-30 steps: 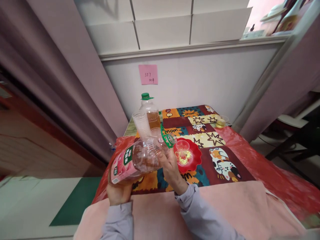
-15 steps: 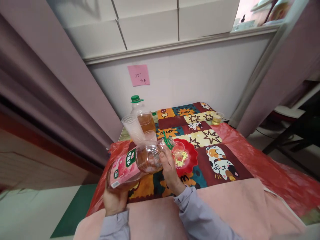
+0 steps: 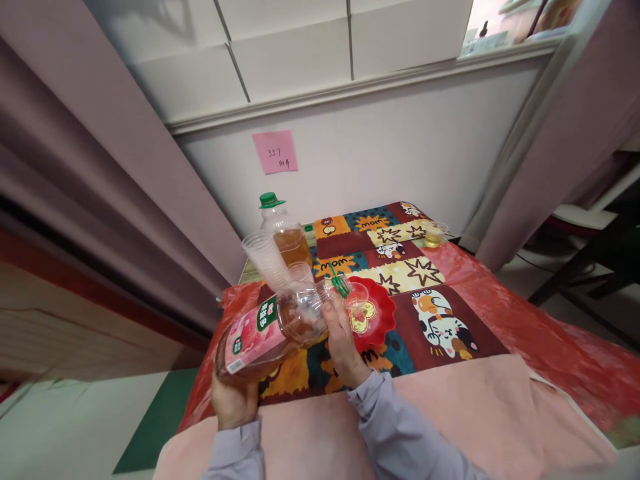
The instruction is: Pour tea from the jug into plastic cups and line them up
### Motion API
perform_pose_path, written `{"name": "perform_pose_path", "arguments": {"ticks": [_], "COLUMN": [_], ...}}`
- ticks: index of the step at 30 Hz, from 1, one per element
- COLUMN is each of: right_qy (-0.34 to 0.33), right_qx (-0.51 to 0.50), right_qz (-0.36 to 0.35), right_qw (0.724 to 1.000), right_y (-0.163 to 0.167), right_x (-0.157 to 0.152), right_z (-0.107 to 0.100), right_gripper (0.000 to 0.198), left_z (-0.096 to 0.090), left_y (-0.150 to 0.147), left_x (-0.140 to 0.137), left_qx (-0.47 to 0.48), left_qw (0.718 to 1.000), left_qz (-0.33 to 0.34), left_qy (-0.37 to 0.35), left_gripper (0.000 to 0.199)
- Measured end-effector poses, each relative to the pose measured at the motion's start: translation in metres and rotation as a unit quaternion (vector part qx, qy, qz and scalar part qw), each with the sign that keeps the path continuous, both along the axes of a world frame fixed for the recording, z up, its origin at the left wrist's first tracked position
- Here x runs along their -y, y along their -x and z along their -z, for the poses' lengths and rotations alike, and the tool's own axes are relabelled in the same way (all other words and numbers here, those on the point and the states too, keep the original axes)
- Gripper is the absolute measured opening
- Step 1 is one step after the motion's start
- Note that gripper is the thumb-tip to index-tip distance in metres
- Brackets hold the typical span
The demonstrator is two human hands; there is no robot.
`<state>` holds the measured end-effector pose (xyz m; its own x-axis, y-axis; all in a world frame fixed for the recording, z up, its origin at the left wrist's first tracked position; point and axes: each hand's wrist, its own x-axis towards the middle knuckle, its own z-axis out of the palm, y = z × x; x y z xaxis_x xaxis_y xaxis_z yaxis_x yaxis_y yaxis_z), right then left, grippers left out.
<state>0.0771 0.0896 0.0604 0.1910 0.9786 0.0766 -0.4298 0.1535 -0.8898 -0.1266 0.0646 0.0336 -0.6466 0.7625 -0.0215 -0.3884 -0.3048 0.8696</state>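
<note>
A big clear plastic juice bottle point(image 3: 303, 313) with a pink label lies tilted in my two hands, its mouth ringed in green and pointing right. My left hand point(image 3: 234, 399) cups the base from below. Around the neck closes my right hand point(image 3: 344, 343). The mouth is over the near-left part of a red scalloped plate point(image 3: 386, 313), where a clear plastic cup point(image 3: 361, 292) seems to stand. Amber liquid fills part of the bottle; whether any flows out I cannot tell. Just behind the bottle leans a stack of clear plastic cups point(image 3: 264, 253).
At the back left stands another bottle point(image 3: 293, 245) of amber liquid with a green cap. A cup of yellow liquid point(image 3: 434, 237) sits at the back right. Patterned mats point(image 3: 450, 320) and a red plastic cover point(image 3: 545, 327) lie on the table against the wall.
The bottle and both hands have shifted very slightly to the right in view. My grip on it stays the same.
</note>
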Motion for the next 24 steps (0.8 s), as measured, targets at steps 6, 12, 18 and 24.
{"name": "perform_pose_path", "arguments": {"ticks": [6,12,18,24], "right_qy": [0.014,0.021,0.025,0.024], "right_qx": [0.006,0.006,-0.012,-0.023], "right_qz": [-0.002,-0.005,-0.018,0.002], "right_qw": [1.0,1.0,0.999,0.999], "right_y": [0.0,0.002,0.004,0.006], "right_x": [-0.001,-0.003,-0.001,-0.002], "right_z": [0.001,0.007,0.009,0.014], "right_gripper": [0.071,0.075,0.074,0.067], "left_z": [-0.001,-0.003,-0.005,-0.004], "left_y": [-0.003,-0.005,-0.006,-0.004], "left_x": [0.0,-0.002,-0.002,0.001], "left_qx": [-0.001,0.02,0.041,0.006], "left_qw": [0.999,0.998,0.997,0.998], "left_qz": [-0.023,-0.053,-0.068,-0.065], "left_qy": [-0.023,-0.011,0.008,0.003], "left_gripper": [0.036,0.035,0.039,0.045]}}
